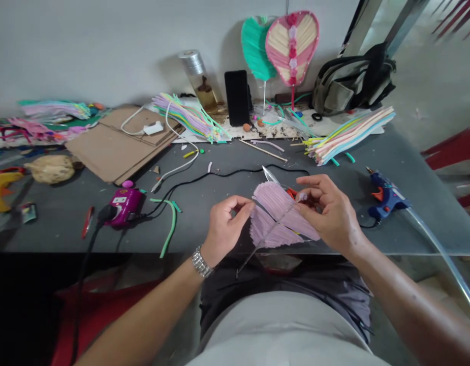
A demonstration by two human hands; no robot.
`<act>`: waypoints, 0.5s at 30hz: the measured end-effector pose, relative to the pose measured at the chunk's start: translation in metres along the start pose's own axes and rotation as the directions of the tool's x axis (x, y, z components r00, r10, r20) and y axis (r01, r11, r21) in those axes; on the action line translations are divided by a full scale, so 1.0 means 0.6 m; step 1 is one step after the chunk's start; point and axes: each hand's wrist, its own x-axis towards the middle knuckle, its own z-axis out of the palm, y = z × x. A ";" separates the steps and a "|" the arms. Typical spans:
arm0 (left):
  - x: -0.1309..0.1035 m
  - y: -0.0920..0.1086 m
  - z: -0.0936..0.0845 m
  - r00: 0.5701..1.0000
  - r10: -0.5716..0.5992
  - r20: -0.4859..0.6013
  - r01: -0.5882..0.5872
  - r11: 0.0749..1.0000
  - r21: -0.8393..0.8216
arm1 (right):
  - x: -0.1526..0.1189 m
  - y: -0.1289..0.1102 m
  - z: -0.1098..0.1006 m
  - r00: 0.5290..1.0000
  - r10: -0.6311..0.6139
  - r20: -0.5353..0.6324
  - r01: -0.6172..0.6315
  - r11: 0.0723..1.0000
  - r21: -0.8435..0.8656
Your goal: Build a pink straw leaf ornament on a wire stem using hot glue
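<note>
I've got my left hand point(226, 223) pinching the left edge of the lilac leaf-shaped pipe-cleaner fan point(277, 216), right hand point(328, 211) gripping its upper right tip. The fan sits between both hands, over the near edge of the grey table point(219, 223). Scissors with red handles point(282, 185) just behind it, blue glue gun point(385, 195) to the right.

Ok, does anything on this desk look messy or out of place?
Yes. Cut foam scraps lie loose on the grey table, and a black cord snakes across the middle. The blue glue gun lies tipped on its side by the right hand. Both hands hold the lilac leaf, undamaged.
</note>
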 end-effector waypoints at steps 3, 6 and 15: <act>-0.002 0.002 -0.005 0.999 -0.036 0.029 0.038 0.997 -0.074 | 0.008 0.005 -0.005 1.000 0.004 0.009 -0.004 1.000 -0.017; 0.001 0.002 -0.011 0.998 -0.004 0.067 0.008 0.998 -0.063 | 0.014 0.006 -0.006 1.000 -0.006 0.022 0.006 1.000 -0.021; 0.014 0.009 -0.023 0.987 0.131 0.094 -0.149 0.962 0.228 | 0.022 -0.003 -0.007 0.994 -0.051 0.093 0.052 0.999 -0.012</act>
